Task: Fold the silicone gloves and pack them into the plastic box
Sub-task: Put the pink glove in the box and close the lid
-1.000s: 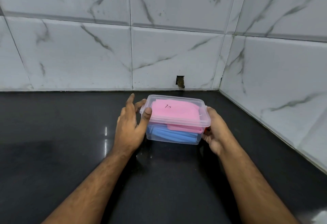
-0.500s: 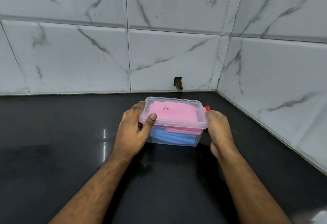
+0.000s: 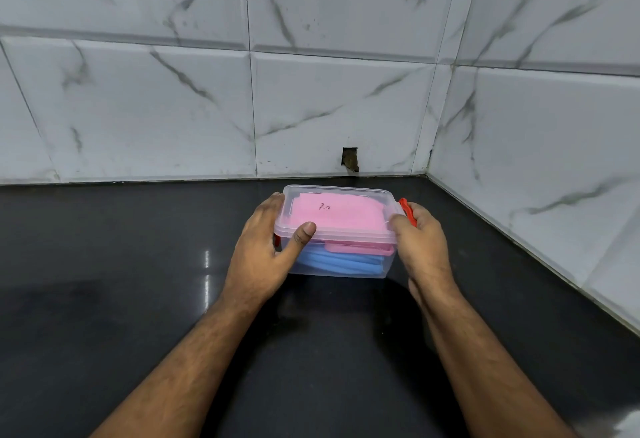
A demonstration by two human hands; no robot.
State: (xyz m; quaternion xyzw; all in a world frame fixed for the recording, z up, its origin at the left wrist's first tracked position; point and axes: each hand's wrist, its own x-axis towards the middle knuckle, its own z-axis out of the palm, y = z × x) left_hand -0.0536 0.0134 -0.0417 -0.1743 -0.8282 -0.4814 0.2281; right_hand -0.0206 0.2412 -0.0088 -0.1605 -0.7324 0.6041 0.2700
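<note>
Head | left hand [image 3: 266,250] fingers grip box [image 3: 339,233] | right hand [image 3: 420,243] fingers grip clip [image 3: 406,210]

one box [image 3: 337,229], two gloves [image 3: 337,217]

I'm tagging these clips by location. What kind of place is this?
Probably a home kitchen corner: a glossy black countertop runs into white marble-look wall tiles on two sides, and a clear plastic box is held on it.
</note>
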